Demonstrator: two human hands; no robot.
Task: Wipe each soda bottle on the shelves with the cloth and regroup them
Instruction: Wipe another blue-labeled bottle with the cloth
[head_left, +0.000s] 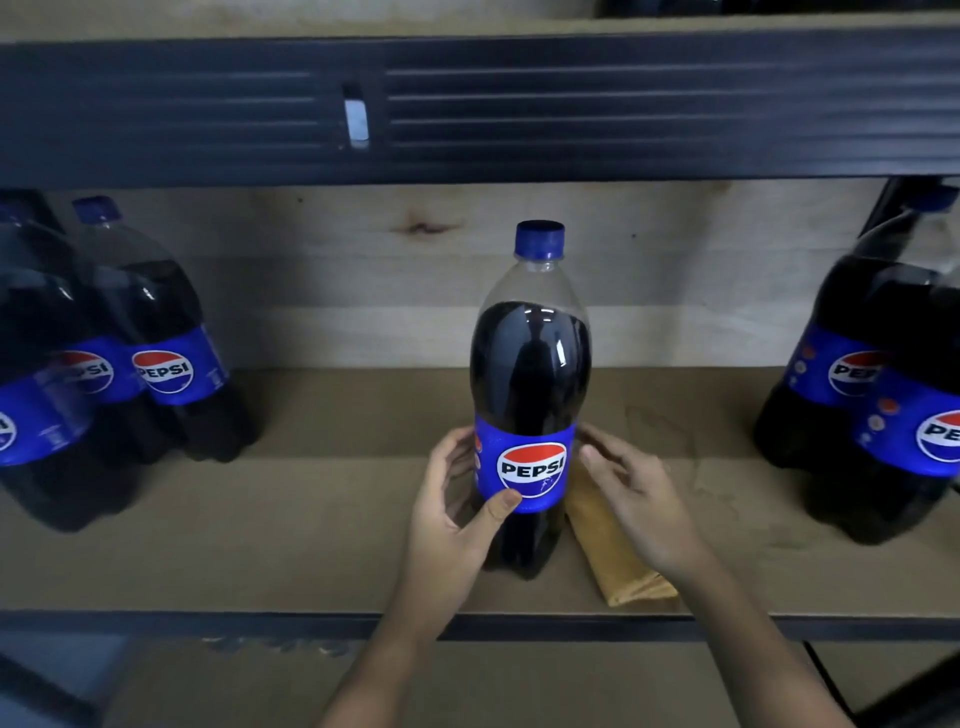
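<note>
left hand (457, 499), mine, grips the upright pepsi bottle (530, 395) at its label, mid-shelf (311, 530). right hand (631, 493), fingers relaxed, hovers beside it over the folded tan cloth (618, 561).

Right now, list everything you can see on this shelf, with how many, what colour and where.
Centre bottle: one, dark cola, blue cap and label, upright mid-shelf.
Left bottles: at least three, same kind, grouped at left edge.
Right bottles: at least two, same kind, grouped at right edge.
Cloth: one, tan, folded, lying on the shelf right of the centre bottle.
Shelf board: one, brown, under everything.
Upper beam: one, dark metal, across the top.
Left hand: one, grips the centre bottle at its label.
Right hand: one, fingers relaxed, above the cloth beside the bottle; contact unclear.
</note>
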